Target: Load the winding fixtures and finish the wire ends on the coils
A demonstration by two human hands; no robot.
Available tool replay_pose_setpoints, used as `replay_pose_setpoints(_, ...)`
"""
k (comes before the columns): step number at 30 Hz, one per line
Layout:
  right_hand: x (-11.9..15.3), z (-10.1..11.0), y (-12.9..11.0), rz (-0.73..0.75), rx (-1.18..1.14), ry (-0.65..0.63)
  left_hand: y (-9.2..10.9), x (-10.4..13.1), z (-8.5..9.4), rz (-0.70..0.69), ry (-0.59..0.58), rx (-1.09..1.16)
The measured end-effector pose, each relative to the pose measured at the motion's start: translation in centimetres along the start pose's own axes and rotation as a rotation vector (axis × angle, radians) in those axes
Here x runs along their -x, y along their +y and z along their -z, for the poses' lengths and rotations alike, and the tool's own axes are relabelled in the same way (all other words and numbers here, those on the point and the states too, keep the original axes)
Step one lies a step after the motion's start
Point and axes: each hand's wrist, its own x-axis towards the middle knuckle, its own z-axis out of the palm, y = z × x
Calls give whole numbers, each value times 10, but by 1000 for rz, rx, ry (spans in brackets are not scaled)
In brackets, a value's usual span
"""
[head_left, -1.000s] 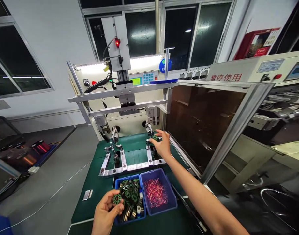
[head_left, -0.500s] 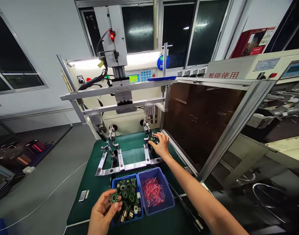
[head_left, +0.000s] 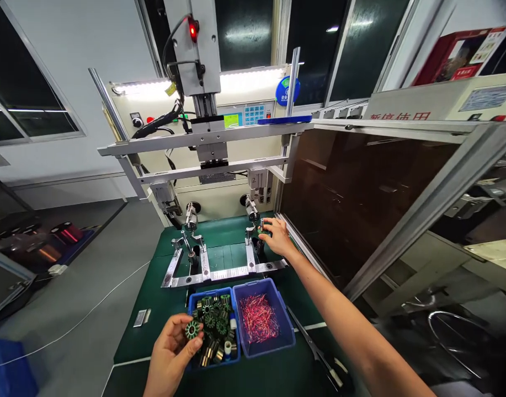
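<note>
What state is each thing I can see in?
Left green ring, held in left grip.
Right green part, held in right grip.
Left box, loaded with green and metal parts.
Right box, partly filled with red strands.
Long lamp, lit.
Small red light, lit.
Screen, lit.
Windows, dark.

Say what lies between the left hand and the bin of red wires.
Past the green slotted core in the left hand lies the blue bin of similar cores and metal cylinders, in the head view.

The left hand [head_left: 169, 348] and right hand [head_left: 278, 240] were bare, and the right forearm [head_left: 339, 313] (as far as it showed) uncovered too
</note>
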Motion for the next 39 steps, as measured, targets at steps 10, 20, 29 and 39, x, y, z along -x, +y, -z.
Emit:
replay_pose_setpoints(10,6,-3,10,-18,48,-18,40,-31,-20,-98,-29,1)
replay_pose_setpoints(20,-3,-4,9,-19,101,-15,66,-44,-26,-323,-27,-299)
replay_pose_setpoints(29,1,-9,2,-73,128,-7,81,-120,4,-508,127,-637)
replay_pose_setpoints(39,0,-5,-2,-155,138,-43,95,-227,41,-357,48,-888)
